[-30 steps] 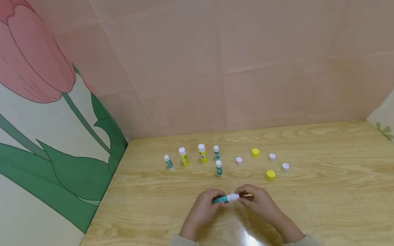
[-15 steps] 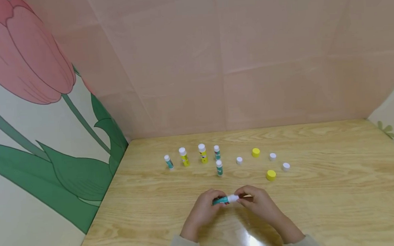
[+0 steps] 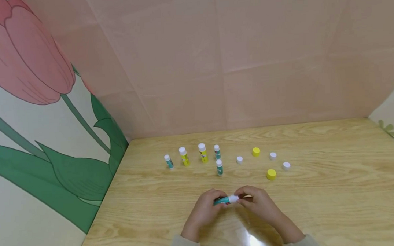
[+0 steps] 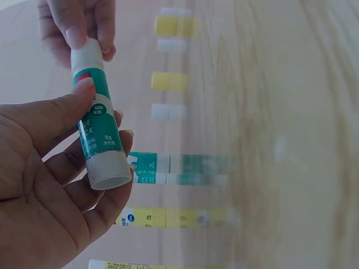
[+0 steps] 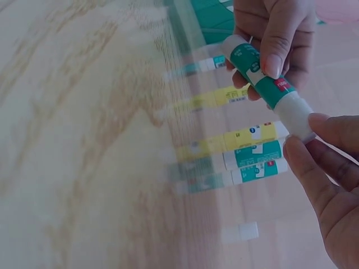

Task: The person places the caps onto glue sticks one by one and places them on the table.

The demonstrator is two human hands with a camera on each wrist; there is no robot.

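Observation:
A green glue stick (image 4: 104, 120) with white ends is held between both hands above the near part of the table. My left hand (image 3: 204, 207) grips its green body, the thumb lying along the label in the left wrist view. With thumb and fingertips, my right hand (image 3: 257, 202) pinches the white cap (image 5: 295, 115) at the other end. The cap sits on the stick, its end partly covered by the fingers. Beyond the hands stand several capped sticks: green glue sticks (image 3: 220, 168) and yellow glue sticks (image 3: 184, 157).
Right of the standing sticks lie several loose caps, among them a near yellow cap (image 3: 271, 174), a far yellow cap (image 3: 256, 152) and a white cap (image 3: 286, 166). The wooden table (image 3: 344, 175) meets a pink backdrop (image 3: 264, 79) behind. A tulip-printed panel (image 3: 36, 144) borders the left.
Both hands keep the same hold on the green glue stick and its cap, with hardly any movement. The whole scene shifts very slightly in the head view.

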